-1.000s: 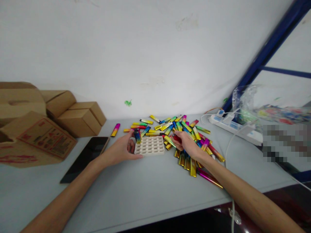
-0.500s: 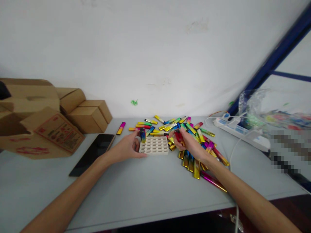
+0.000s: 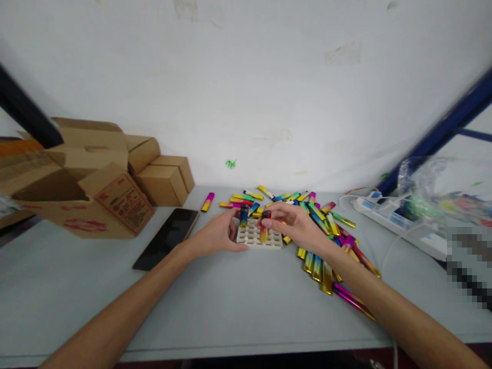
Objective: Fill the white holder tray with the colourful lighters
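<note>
A cream tray with rows of small holes lies on the grey table. My left hand grips its left edge, fingers curled round it. One dark lighter stands upright in the tray's far left corner. My right hand pinches a red-and-yellow lighter and holds it upright over the tray's holes. Behind and to the right of the tray spreads a pile of colourful lighters.
A black phone lies left of the tray. Cardboard boxes stand at the back left. At the right lie a white power strip with cables and a clear plastic bag. A single pink-yellow lighter lies apart.
My right hand lifted a red-and-yellow lighter from the pile and carried it left over the tray. The left hand kept its hold on the tray. The camera view shifted right.
</note>
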Tool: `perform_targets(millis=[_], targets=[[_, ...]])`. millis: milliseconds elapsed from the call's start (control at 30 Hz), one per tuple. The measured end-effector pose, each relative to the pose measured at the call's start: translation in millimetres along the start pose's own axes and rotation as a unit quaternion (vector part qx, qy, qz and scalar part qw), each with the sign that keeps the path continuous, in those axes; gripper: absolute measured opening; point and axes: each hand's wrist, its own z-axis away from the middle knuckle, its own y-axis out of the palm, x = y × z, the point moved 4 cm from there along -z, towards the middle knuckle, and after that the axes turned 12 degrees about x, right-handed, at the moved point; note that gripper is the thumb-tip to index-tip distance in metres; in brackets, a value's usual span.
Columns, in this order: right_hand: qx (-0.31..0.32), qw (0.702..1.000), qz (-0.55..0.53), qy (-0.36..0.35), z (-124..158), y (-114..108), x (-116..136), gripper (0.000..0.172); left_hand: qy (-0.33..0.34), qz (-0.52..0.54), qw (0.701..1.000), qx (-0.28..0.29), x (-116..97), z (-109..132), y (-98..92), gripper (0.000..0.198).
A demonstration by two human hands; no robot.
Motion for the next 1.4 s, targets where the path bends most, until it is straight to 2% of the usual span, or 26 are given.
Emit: perform_targets(millis=[167, 267, 333, 500, 767, 933, 1067, 1200, 1300, 1400], targets=[[-0.048, 0.995, 0.085, -0.036, -21, 12, -5, 0.033, 0.015, 0.009, 1.000, 0.017, 3, -2, 2.3, 0.078], [-0.089, 0.979, 0.175, -0.051, -23, 14, -10, 0.035, 0.025, 0.014, 0.999, 0.020, 4, -3, 2.6, 0.077], [-0.086, 0.970, 0.217, -0.061, -23, 17, -12, 0.036, 0.028, 0.012, 0.999, 0.020, 4, -2, 2.4, 0.077], [-0.063, 0.964, 0.248, -0.075, -23, 24, -13, 0.037, 0.032, 0.012, 0.999, 0.019, 3, -2, 2.0, 0.075], [-0.085, 0.964, 0.250, -0.036, -35, 28, -21, 0.043, 0.024, 0.013, 1.000, 0.006, 3, -2, 1.6, 0.067], [-0.067, 0.963, 0.261, -0.024, -30, 28, -18, 0.046, 0.022, 0.004, 0.999, 0.024, 3, -3, 2.7, 0.078], [-0.038, 0.958, 0.284, -0.019, -14, 10, -9, 0.038, 0.010, -0.010, 1.000, 0.020, 4, -5, 2.0, 0.102], [-0.019, 0.949, 0.313, 0.037, 13, -29, -7, 0.025, 0.000, -0.006, 1.000, 0.019, 4, -4, 1.4, 0.106], [0.032, 0.918, 0.389, 0.071, 33, -51, -8, 0.017, -0.007, 0.003, 1.000, 0.022, 3, -4, 0.8, 0.107], [0.094, 0.892, 0.437, 0.069, 47, -57, -10, 0.012, -0.012, 0.005, 1.000, 0.023, 4, -3, 0.0, 0.106]])
